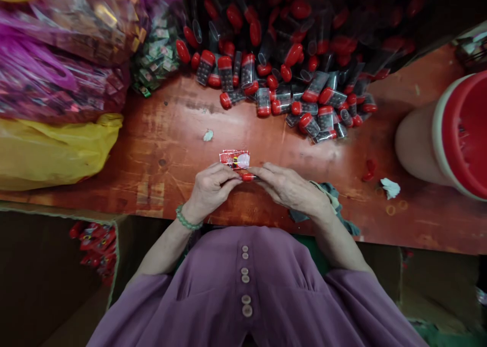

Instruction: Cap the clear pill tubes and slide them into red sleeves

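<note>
My left hand point(213, 185), with a green bead bracelet at the wrist, pinches a small red-capped container point(249, 176) between thumb and fingers. From the other side my right hand point(291, 187) closes its fingers on the same container; most of its body is hidden by the hands. Just beyond the fingertips lies a shiny red printed packet point(235, 158) with a pale patch. Farther back, a large heap of clear containers with red caps point(270, 101) spreads over the red-brown table point(178, 149).
Bags of small packets point(68, 83) and a yellow bag point(57, 151) lie at left. A pale bucket with a red rim point(422, 134) sits at right, near a white scrap point(390, 188). Grey-green cloth point(331, 192) lies by my right wrist. Below left, an open carton point(116, 255) holds red packets.
</note>
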A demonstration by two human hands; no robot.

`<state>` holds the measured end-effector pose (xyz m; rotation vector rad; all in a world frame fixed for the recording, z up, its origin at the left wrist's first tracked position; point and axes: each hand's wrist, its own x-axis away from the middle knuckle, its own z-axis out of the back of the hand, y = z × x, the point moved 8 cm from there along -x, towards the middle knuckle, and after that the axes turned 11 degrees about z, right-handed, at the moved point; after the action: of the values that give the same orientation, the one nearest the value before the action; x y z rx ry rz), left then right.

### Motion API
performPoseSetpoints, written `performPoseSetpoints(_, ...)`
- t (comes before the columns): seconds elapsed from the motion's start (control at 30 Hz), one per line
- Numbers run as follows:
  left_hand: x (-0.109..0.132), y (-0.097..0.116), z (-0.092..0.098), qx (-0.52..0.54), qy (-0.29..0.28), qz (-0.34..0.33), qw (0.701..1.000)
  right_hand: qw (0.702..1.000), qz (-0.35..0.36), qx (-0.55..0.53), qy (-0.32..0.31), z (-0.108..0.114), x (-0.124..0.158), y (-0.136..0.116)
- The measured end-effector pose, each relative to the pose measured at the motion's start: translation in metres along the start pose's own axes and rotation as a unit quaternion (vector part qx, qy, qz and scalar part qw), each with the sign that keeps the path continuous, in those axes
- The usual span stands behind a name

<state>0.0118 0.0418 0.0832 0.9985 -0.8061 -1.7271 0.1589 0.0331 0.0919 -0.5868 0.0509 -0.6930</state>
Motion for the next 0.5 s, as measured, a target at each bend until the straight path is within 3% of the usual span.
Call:
performPoseSetpoints(0.27, 0.004, -0.009, -0.008, 0.014, -0.039, 0.018, 0.999, 0.999, 0.001, 0.007, -0.038, 0.001, 0.000, -0.003)
performPoseSetpoints(0.5, 0.005, -0.019, -0.014, 0.045, -0.107, 0.049, 0.992, 0.997, 0.008, 0.008, -0.075, -0.004, -0.004, -0.006)
